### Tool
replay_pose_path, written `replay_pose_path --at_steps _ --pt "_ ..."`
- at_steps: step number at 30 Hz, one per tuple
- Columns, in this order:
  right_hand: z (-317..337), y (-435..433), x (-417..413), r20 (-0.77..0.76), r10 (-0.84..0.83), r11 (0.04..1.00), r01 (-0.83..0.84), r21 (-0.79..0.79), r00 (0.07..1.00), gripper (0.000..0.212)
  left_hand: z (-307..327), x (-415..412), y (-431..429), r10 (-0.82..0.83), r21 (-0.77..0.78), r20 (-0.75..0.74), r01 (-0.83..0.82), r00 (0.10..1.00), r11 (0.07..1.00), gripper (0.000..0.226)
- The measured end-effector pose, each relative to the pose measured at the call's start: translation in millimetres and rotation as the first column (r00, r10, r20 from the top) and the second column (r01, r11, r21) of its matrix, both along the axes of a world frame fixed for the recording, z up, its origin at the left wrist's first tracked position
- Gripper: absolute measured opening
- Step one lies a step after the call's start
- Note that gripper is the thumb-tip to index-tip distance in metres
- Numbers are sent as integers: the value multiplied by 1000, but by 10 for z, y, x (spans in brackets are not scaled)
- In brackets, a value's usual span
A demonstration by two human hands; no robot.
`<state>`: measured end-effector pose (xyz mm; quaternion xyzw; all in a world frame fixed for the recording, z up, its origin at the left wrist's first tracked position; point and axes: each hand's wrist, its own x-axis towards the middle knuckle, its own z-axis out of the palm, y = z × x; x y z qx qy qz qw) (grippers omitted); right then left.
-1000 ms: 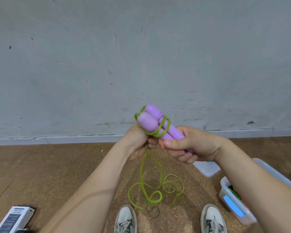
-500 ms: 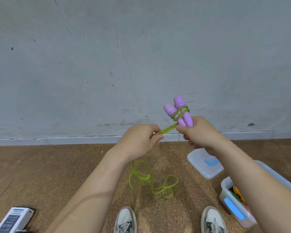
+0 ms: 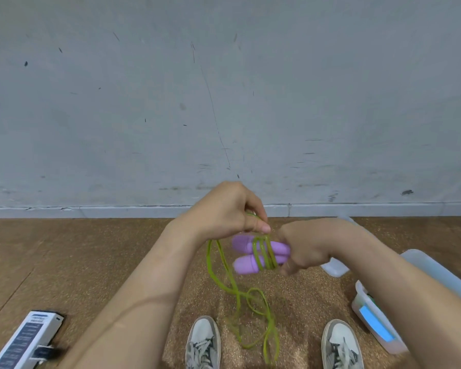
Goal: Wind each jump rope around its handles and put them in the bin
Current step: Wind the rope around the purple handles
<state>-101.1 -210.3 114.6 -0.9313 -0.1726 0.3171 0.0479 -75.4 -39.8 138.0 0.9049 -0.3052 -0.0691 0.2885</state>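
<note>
My right hand [image 3: 306,249] grips the two purple handles [image 3: 246,254] of a jump rope side by side, their ends pointing left. Several turns of the green rope [image 3: 262,253] lie wound around them. Just above the handles, my left hand [image 3: 232,211] pinches the rope between thumb and fingers. From there the loose rope hangs down in loops [image 3: 253,315] to the floor between my shoes. The clear plastic bin [image 3: 367,312] stands at the lower right, partly hidden by my right forearm, with colourful things inside.
The bin's lid [image 3: 333,267] lies on the cork floor behind my right wrist. A white and dark box [image 3: 24,339] sits at the lower left. My two shoes [image 3: 204,342] stand at the bottom edge. A grey wall rises close ahead.
The handles have swung from pointing up to lying level and lower. My left hand has risen above them, carrying the rope over, and another turn lies on the handles.
</note>
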Motion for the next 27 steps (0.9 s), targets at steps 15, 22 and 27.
replay_pose_path --at_steps 15,22,27 --pt "224 -259 -41 -372 57 609 263 749 927 15 -363 72 1 -90 -452 -675 -314 732 835 21" --pt "225 -396 30 -428 -259 337 496 800 866 27 -288 59 -64 -43 -435 -492 -203 869 877 26" --pt "171 -399 89 -420 -467 263 576 774 778 30 -243 54 -74 91 -155 -276 -138 957 978 32"
